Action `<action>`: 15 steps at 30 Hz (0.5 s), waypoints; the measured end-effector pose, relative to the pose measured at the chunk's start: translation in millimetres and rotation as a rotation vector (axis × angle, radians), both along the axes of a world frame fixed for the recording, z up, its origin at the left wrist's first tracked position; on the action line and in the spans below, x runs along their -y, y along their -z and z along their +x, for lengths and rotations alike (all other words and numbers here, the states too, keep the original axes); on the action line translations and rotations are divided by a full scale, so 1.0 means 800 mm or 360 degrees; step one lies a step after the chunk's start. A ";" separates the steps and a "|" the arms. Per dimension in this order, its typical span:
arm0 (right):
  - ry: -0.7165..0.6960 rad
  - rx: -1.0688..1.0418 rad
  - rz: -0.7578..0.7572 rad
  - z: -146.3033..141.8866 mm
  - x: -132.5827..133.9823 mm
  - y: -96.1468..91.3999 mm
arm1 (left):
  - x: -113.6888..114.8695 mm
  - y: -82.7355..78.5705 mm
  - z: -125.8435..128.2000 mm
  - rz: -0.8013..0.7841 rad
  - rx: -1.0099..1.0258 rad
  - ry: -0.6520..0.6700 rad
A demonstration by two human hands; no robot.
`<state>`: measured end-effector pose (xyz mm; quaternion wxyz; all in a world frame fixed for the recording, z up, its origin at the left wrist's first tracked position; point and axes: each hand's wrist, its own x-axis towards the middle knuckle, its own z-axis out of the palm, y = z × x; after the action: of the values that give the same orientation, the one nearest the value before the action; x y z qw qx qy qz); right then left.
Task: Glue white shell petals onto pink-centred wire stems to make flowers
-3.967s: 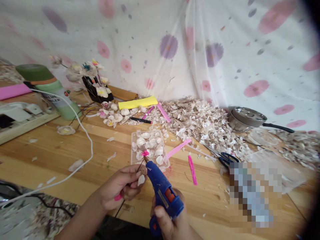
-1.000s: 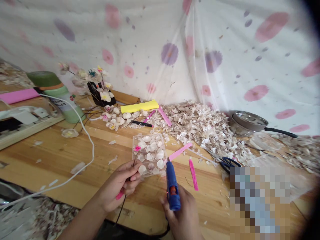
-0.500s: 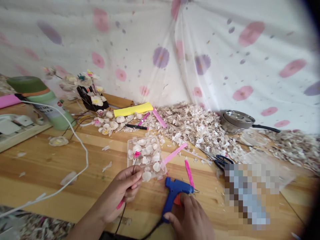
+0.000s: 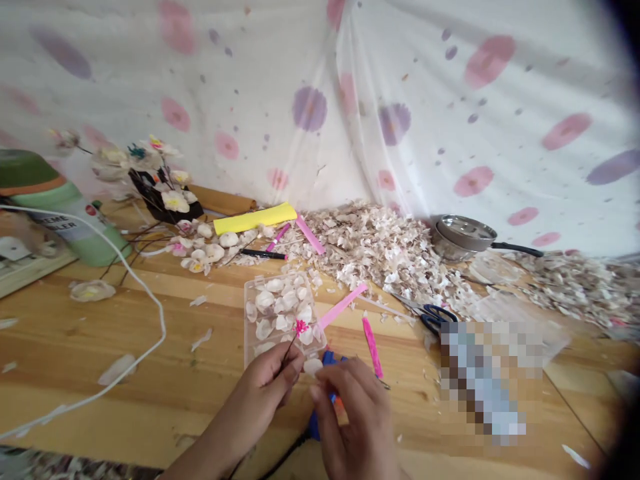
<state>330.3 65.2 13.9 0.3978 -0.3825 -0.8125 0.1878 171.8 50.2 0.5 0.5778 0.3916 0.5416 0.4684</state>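
**Pink-tipped stem and white petal at the near right corner of the petal box**

The landmark is the clear, hard-plastic box [image 4: 246,320], filled with cupped, papery white petals. Just over its near right side, the person's left hand [image 4: 267,383] pinches a thin, dark, wiry stem [image 4: 290,348] between thumb and fingers; the stem's tip carries a frilly, bright pink bloom [image 4: 301,327]. Beside that, by the box's near right corner, the right hand [image 4: 357,413] curls its fingers at the edge of 1 rounded white petal [image 4: 313,367]. Which hand grips the petal cannot be told.

Partly hidden behind the right hand, on the near side of the box, a smooth blue plastic glue gun [image 4: 315,425] lies on the wood-grained tabletop [image 4: 190,387]. Right of the box are 2 strips: a flat pale pink strip [image 4: 343,307] and a crinkled hot-pink strip [image 4: 372,348]. Beyond the box, toward the right, spreads a heap of dry, curled flakes [image 4: 373,243].
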 end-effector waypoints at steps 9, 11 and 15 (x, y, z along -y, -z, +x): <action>0.0158 -0.0395 -0.0417 -0.036 -0.027 -0.002 | -0.003 -0.007 0.014 0.0193 -0.0073 -0.0093; 0.0182 -0.0406 -0.0399 -0.036 -0.028 -0.002 | -0.003 -0.007 0.016 0.0171 -0.0087 -0.0075; 0.0171 -0.0524 -0.0406 -0.035 -0.029 0.001 | 0.001 -0.006 0.016 0.0146 -0.0050 0.0010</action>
<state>302.4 88.5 13.4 0.4829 -0.4367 -0.6846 0.3277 185.0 49.6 5.0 0.5522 0.4266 0.5274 0.4847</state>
